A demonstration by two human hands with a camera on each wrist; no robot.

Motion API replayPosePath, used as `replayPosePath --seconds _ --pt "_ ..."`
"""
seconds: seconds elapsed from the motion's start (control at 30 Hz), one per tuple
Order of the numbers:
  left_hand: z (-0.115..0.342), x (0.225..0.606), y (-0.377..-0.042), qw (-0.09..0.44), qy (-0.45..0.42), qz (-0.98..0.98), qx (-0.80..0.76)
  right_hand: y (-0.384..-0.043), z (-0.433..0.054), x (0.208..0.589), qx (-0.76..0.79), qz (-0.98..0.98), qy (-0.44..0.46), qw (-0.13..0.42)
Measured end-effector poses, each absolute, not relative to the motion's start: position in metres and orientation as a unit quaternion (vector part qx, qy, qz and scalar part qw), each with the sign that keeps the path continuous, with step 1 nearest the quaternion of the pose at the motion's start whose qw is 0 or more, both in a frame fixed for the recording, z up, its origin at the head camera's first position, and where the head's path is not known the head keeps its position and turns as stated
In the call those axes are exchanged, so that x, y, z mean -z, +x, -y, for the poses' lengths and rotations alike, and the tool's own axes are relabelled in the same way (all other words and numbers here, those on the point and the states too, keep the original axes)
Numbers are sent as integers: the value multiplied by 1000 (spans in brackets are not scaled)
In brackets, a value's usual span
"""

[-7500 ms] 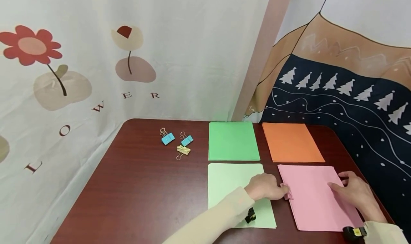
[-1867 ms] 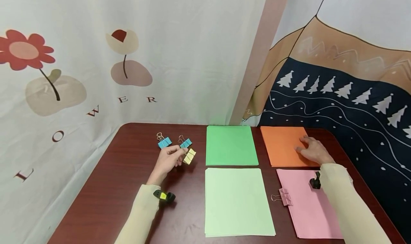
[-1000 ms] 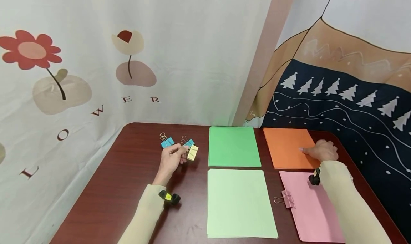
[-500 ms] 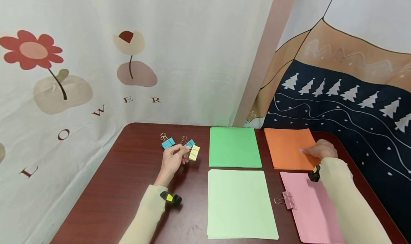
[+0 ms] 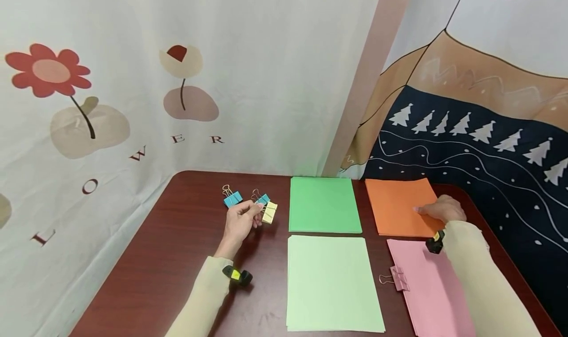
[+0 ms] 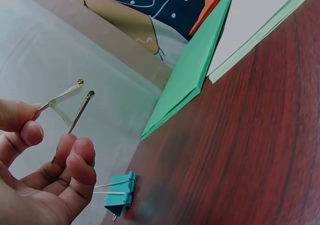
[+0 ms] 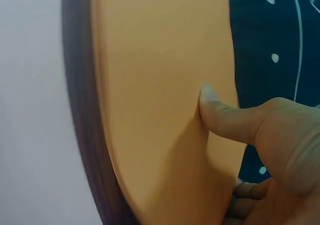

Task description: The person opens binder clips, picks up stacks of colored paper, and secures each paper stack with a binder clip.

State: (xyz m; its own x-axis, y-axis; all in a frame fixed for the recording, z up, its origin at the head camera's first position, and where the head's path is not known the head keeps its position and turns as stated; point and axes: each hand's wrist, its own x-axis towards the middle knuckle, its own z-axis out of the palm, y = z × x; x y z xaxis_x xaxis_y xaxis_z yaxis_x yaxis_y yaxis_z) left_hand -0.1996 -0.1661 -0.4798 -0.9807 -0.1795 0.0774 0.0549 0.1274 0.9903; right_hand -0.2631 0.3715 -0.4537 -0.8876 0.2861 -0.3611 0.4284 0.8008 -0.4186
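My left hand (image 5: 239, 224) pinches a yellow binder clip (image 5: 269, 212) by its wire handles. In the left wrist view the clip (image 6: 62, 114) faces away from the fingers with its mouth apart. At the far right, my right hand (image 5: 444, 209) grips the right edge of an orange paper stack (image 5: 397, 204). The right wrist view has the thumb (image 7: 227, 119) flat on top of the orange paper (image 7: 155, 75), the other fingers curled at its edge. Two blue binder clips lie just beyond my left hand, one at the left (image 5: 232, 199) and one partly hidden behind the yellow clip (image 5: 262, 199).
A green paper stack (image 5: 325, 205) lies left of the orange one, with a pale green stack (image 5: 334, 283) nearer me. Below the orange paper, a pink stack (image 5: 426, 287) bears a pink binder clip (image 5: 399, 278) on its left edge; my right sleeve covers part of it.
Earlier both hands were at the pink stack and its clip. Since then my left hand has picked up the yellow clip, and my right has taken hold of the orange stack. Little moves lately.
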Motion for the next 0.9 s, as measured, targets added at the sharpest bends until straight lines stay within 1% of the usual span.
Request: replayPosePath --seconds 0.27,0.43,0.63,0.8,0.9 --pt "155 479 -197 100 25 737 668 -257 -379 458 322 -910 224 130" --pt "151 478 -195 106 23 739 665 -257 -381 460 350 -908 198 120" --pt "145 478 -194 98 22 735 670 -256 -386 463 379 -906 159 101" --pt "138 476 -195 97 17 731 675 -253 -388 464 404 -896 162 80" --pt "134 475 -196 97 18 730 677 -251 -388 464 415 -890 174 77"
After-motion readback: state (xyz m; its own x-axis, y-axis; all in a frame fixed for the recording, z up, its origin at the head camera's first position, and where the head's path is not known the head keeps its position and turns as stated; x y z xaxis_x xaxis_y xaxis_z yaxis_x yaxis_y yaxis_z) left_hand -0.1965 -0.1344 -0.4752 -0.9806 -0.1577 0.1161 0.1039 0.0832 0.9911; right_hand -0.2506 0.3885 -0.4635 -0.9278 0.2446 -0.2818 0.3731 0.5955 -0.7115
